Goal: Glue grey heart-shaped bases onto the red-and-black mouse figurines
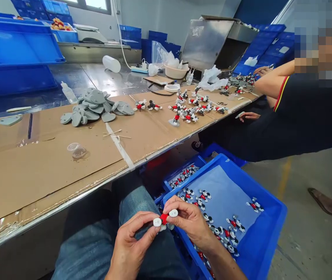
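Both my hands hold one small mouse figurine [164, 219] with red shorts and white shoes, low over my lap. My left hand [130, 245] pinches it from the left with thumb and fingers. My right hand [190, 219] grips it from the right. Just right of my hands stands a blue bin [271, 229] lined with a pale sheet and holding several more figurines [230, 225]. A second blue bin [195, 161] behind it also holds several figurines.
A cardboard-covered table [51, 163] runs along the left, with a pile of grey heart-shaped bases [95, 107], a small clear cup [76, 151] and several standing figurines [189, 111]. A person in a dark shirt [300, 116] sits at right, hands at the table.
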Action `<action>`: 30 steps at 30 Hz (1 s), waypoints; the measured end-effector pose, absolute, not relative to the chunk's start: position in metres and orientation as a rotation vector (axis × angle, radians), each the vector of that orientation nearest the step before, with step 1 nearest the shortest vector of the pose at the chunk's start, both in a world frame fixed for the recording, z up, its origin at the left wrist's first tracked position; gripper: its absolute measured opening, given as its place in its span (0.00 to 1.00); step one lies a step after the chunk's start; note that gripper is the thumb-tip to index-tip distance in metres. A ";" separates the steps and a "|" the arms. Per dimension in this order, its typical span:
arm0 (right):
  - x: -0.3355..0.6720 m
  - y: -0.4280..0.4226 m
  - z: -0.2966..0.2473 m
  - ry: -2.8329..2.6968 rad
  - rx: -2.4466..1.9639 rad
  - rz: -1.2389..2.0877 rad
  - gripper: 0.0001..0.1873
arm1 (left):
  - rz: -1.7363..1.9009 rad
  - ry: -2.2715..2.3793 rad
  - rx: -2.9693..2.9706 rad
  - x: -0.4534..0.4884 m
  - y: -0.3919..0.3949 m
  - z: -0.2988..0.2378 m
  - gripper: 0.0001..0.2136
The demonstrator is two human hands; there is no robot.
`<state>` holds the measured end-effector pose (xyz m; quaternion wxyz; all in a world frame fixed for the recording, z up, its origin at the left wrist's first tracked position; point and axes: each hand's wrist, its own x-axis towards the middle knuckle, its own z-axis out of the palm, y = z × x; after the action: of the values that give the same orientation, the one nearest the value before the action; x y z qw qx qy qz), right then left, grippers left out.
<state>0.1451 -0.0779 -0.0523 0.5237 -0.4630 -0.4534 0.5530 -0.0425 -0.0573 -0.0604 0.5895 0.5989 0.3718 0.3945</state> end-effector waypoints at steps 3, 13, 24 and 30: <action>0.145 -0.076 -0.054 -1.119 -1.126 1.304 0.04 | 0.939 0.859 1.427 -0.044 -0.056 -0.059 0.04; 0.143 -0.077 -0.054 -1.218 -1.245 1.233 0.04 | 0.797 0.959 1.192 -0.043 -0.055 -0.067 0.10; 0.142 -0.078 -0.055 -1.227 -1.294 1.217 0.07 | 0.979 0.966 1.972 -0.050 -0.062 -0.077 0.18; 0.135 -0.079 -0.045 -1.259 -1.361 1.113 0.12 | 0.916 0.926 2.771 -0.046 -0.059 -0.073 0.23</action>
<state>0.1354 -0.0788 -0.0455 0.4703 -0.5554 -0.5139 0.4542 -0.0457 -0.0589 -0.0726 0.0398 0.9043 0.3023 0.2989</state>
